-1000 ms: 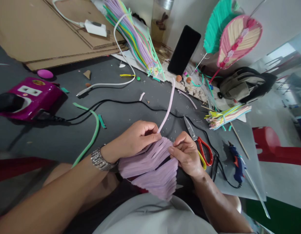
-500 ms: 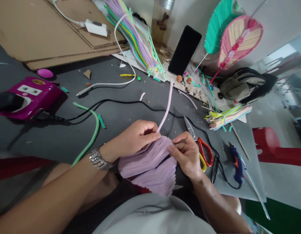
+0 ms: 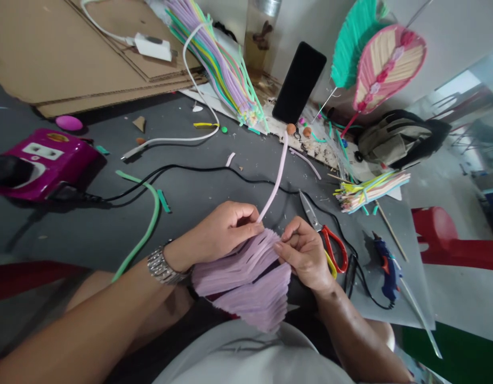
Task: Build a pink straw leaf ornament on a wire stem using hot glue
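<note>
A lilac zigzag panel made of pipe cleaners point(image 3: 242, 290) lies over my lap at the table's edge. From its upper edge a single pale lilac pipe cleaner point(image 3: 279, 178) sticks out over the table. My left hand point(image 3: 232, 226), below a metal watch point(image 3: 162, 265), is closed on the panel's top, thumb and index finger at the base of that pipe cleaner. At the upper right edge my right hand point(image 3: 304, 253) pinches the panel between thumb and fingers. Just beyond it rest red-and-yellow-handled scissors point(image 3: 333, 248), partly covered by the hand.
A glue gun point(image 3: 387, 272) lies at right, its black cord crossing the table to a magenta power socket point(image 3: 50, 162). Pipe-cleaner bundles point(image 3: 218, 64) and a phone point(image 3: 300, 82) are at the back. A green pipe cleaner point(image 3: 148, 224) hangs over the front edge.
The panel has tipped slightly, its lower end shifting towards me. The loose pipe cleaner's tip has swung a little to the right. Both hands keep their grip.
</note>
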`<action>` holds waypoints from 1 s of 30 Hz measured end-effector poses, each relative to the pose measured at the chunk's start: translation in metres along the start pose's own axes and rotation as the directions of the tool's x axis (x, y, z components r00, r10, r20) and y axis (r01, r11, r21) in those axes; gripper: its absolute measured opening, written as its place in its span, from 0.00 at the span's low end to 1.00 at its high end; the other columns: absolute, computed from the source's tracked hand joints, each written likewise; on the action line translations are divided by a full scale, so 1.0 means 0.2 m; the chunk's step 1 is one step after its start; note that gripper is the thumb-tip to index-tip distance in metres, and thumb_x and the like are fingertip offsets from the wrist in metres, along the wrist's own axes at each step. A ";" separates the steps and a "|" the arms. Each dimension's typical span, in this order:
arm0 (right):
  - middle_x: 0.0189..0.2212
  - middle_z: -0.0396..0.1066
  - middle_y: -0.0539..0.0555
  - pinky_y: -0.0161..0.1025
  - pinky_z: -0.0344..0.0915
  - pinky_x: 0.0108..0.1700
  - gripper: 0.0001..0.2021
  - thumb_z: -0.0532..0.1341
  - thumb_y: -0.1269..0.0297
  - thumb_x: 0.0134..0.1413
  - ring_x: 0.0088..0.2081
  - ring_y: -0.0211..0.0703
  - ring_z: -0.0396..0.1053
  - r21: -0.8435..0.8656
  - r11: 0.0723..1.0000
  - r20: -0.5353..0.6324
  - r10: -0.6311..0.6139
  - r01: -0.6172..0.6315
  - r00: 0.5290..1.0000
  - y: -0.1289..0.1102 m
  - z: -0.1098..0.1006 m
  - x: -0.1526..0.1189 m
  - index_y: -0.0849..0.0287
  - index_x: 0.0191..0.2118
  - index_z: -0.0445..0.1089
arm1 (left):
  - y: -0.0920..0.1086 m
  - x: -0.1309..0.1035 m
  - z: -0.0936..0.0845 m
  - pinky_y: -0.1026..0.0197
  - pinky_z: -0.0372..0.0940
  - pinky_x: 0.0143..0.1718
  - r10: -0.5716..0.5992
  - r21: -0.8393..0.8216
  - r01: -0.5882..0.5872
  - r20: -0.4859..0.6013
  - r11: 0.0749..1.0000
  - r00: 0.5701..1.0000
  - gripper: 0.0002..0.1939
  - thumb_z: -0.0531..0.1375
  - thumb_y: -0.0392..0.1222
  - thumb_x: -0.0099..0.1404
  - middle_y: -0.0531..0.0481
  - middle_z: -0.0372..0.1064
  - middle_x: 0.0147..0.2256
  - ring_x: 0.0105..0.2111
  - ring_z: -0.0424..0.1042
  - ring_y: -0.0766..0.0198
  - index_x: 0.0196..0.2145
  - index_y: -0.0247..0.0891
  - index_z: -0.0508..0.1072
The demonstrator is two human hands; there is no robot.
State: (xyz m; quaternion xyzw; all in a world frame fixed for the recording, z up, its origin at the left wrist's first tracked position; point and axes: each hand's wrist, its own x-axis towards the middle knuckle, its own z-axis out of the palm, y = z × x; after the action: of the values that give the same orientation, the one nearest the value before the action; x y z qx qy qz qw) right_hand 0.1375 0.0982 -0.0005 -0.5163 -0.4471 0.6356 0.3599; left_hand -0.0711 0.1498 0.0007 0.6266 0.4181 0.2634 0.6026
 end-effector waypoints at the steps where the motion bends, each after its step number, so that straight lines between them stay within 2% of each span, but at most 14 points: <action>1: 0.14 0.63 0.40 0.29 0.46 0.17 0.22 0.72 0.49 0.51 0.13 0.28 0.47 -0.003 1.000 -0.007 -0.007 0.007 1.000 0.00 0.00 0.00 0.53 0.33 0.58 | 0.00 0.00 0.00 0.66 0.49 0.22 -0.004 -0.008 0.004 -0.001 1.000 1.000 0.16 0.60 0.47 0.66 0.59 0.55 0.20 0.22 0.53 0.71 0.24 0.38 0.65; 6: 0.20 0.65 0.42 0.29 0.54 0.23 0.21 0.73 0.52 0.50 0.19 0.31 0.57 -0.007 0.995 -0.062 -0.098 0.098 0.993 0.01 0.01 0.00 0.53 0.38 0.61 | 0.01 0.01 0.00 0.66 0.50 0.22 -0.013 -0.036 0.013 -0.005 0.999 1.000 0.16 0.60 0.47 0.66 0.59 0.56 0.19 0.21 0.54 0.70 0.24 0.38 0.65; 12: 0.18 0.60 0.40 0.29 0.48 0.22 0.21 0.74 0.55 0.49 0.18 0.28 0.50 0.036 0.996 -0.008 -0.075 0.076 0.997 0.02 0.01 0.03 0.54 0.33 0.60 | 0.02 0.00 0.01 0.66 0.49 0.23 0.007 -0.006 -0.007 -0.011 1.000 1.000 0.16 0.60 0.46 0.65 0.59 0.54 0.19 0.21 0.52 0.71 0.23 0.38 0.64; 17: 0.17 0.58 0.40 0.29 0.47 0.21 0.24 0.76 0.55 0.45 0.18 0.28 0.50 0.032 0.998 0.028 -0.048 0.047 0.998 -0.01 0.00 0.04 0.54 0.29 0.58 | 0.02 0.01 0.02 0.66 0.49 0.23 0.024 0.009 -0.024 0.003 1.000 1.000 0.16 0.60 0.46 0.65 0.59 0.54 0.19 0.22 0.52 0.71 0.22 0.38 0.64; 20: 0.17 0.58 0.39 0.29 0.48 0.21 0.23 0.76 0.56 0.46 0.17 0.27 0.50 0.056 0.997 0.037 -0.057 0.055 0.998 -0.02 0.00 0.04 0.54 0.30 0.59 | 0.01 0.01 0.01 0.66 0.49 0.23 0.018 -0.016 -0.018 0.012 1.000 1.000 0.16 0.60 0.47 0.65 0.59 0.55 0.19 0.21 0.53 0.71 0.23 0.37 0.66; 25: 0.20 0.65 0.40 0.28 0.51 0.22 0.21 0.74 0.56 0.50 0.18 0.29 0.54 0.129 0.990 0.069 -0.067 0.057 0.995 -0.01 0.00 0.04 0.53 0.38 0.61 | 0.02 0.02 0.00 0.66 0.50 0.23 0.019 -0.035 -0.018 0.019 0.999 1.000 0.15 0.60 0.47 0.65 0.59 0.57 0.19 0.21 0.55 0.71 0.24 0.37 0.67; 30: 0.18 0.61 0.39 0.29 0.49 0.22 0.22 0.76 0.57 0.47 0.18 0.28 0.51 0.096 0.992 0.050 -0.085 0.080 0.995 0.01 0.01 0.05 0.54 0.33 0.60 | 0.01 0.02 0.01 0.66 0.49 0.23 0.032 -0.009 -0.031 0.022 0.999 0.999 0.16 0.60 0.46 0.66 0.60 0.55 0.19 0.21 0.53 0.71 0.23 0.37 0.67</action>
State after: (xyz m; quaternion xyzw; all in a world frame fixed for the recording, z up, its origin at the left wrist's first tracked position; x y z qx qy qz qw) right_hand 0.1340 0.1063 -0.0066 -0.4626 -0.4472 0.6542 0.3975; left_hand -0.0669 0.1519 0.0025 0.6335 0.4003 0.2675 0.6057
